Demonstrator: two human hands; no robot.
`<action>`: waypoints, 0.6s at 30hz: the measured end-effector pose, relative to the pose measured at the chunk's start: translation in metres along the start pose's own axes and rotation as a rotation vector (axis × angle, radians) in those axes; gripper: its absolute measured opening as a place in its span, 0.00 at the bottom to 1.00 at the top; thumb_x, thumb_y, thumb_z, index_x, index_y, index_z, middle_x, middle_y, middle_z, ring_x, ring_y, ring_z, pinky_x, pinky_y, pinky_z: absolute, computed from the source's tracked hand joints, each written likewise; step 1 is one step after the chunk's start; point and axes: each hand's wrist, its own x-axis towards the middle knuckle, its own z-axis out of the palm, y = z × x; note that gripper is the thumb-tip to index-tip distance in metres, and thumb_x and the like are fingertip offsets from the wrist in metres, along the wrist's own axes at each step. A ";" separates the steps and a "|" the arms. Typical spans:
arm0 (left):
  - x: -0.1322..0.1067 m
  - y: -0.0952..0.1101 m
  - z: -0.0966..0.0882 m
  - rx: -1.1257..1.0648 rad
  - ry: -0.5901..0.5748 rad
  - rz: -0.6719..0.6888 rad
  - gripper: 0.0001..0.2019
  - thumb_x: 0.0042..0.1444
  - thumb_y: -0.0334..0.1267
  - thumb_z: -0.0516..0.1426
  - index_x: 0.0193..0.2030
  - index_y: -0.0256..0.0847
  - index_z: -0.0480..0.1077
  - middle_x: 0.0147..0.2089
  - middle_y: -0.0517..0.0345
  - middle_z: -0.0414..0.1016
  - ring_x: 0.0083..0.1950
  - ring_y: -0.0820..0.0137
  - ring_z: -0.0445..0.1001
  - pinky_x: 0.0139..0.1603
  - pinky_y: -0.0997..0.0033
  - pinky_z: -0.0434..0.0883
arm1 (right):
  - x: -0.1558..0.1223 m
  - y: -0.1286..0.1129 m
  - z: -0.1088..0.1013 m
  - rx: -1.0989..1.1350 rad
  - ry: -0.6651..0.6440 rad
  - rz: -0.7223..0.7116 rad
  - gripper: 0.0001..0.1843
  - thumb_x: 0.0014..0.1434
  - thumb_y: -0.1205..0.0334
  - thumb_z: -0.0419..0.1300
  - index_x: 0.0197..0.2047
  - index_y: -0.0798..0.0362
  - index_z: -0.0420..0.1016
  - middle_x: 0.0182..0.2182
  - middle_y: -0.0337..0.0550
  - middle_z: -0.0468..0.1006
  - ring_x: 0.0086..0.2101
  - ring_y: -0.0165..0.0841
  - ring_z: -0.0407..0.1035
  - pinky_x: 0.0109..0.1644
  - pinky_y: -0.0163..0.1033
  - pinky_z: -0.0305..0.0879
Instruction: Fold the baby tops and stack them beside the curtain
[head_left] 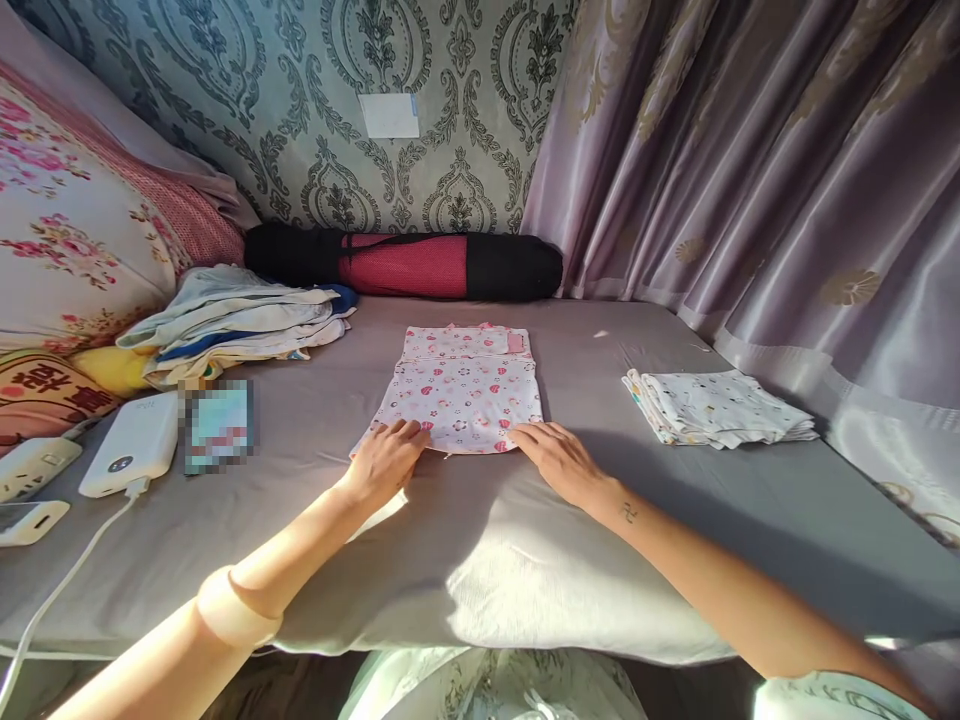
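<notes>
A small white garment [469, 385] with a pink and red print lies flat on the bed in front of me. Its far end is folded over into a band, with a plain pink patch at the right. My left hand [388, 458] grips the near left corner, fingers bent over the cloth. At the near right corner, my right hand [559, 455] pinches the hem between thumb and fingers. The thumbs are mostly hidden. Between both hands the near edge runs in a slight curve.
Folded white printed clothes [720, 408] lie at the right, a larger clothes pile [240, 320] at the left. A power bank [131, 445] with a cable and a power strip [37, 468] sit near left. A black-and-red rolled bag [405, 265] lies along the wall, beside curtains [720, 150].
</notes>
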 end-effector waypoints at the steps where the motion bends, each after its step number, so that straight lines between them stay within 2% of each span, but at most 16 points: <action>1: -0.005 -0.007 0.002 -0.011 0.004 -0.010 0.16 0.61 0.27 0.49 0.51 0.39 0.72 0.49 0.47 0.76 0.51 0.58 0.73 0.47 0.60 0.70 | -0.002 0.002 0.001 0.018 0.015 0.019 0.23 0.62 0.80 0.48 0.53 0.52 0.72 0.50 0.48 0.78 0.48 0.37 0.72 0.52 0.42 0.65; 6: -0.020 -0.042 0.017 -0.138 0.062 -0.053 0.18 0.58 0.27 0.48 0.50 0.42 0.74 0.53 0.49 0.76 0.52 0.59 0.73 0.49 0.60 0.70 | -0.009 0.013 0.002 0.056 0.048 0.124 0.21 0.59 0.79 0.49 0.48 0.52 0.76 0.50 0.47 0.79 0.47 0.38 0.72 0.53 0.43 0.66; 10: -0.022 -0.065 0.013 -0.328 0.076 -0.102 0.18 0.58 0.33 0.46 0.46 0.43 0.76 0.52 0.51 0.78 0.49 0.61 0.75 0.48 0.64 0.70 | -0.010 0.027 0.002 0.153 0.090 0.187 0.20 0.57 0.77 0.50 0.45 0.51 0.78 0.49 0.45 0.80 0.47 0.37 0.73 0.53 0.40 0.66; 14: -0.015 -0.082 0.002 -0.558 0.069 -0.262 0.17 0.57 0.43 0.49 0.41 0.42 0.77 0.36 0.54 0.79 0.31 0.66 0.73 0.34 0.69 0.68 | -0.002 0.040 -0.005 0.324 0.061 0.328 0.16 0.58 0.70 0.52 0.43 0.50 0.78 0.43 0.43 0.82 0.42 0.35 0.75 0.47 0.36 0.66; 16: -0.006 -0.090 0.000 -0.703 0.097 -0.313 0.17 0.55 0.48 0.52 0.38 0.40 0.77 0.29 0.57 0.76 0.28 0.67 0.71 0.31 0.71 0.66 | 0.007 0.047 -0.011 0.385 0.063 0.418 0.13 0.57 0.66 0.53 0.39 0.50 0.78 0.36 0.41 0.82 0.37 0.34 0.74 0.42 0.35 0.65; 18: 0.006 -0.097 -0.001 -0.892 0.197 -0.374 0.18 0.51 0.51 0.56 0.35 0.38 0.77 0.26 0.57 0.74 0.28 0.67 0.71 0.29 0.72 0.66 | 0.019 0.053 -0.014 0.441 0.100 0.507 0.12 0.56 0.62 0.52 0.35 0.51 0.77 0.30 0.40 0.80 0.32 0.34 0.72 0.37 0.35 0.62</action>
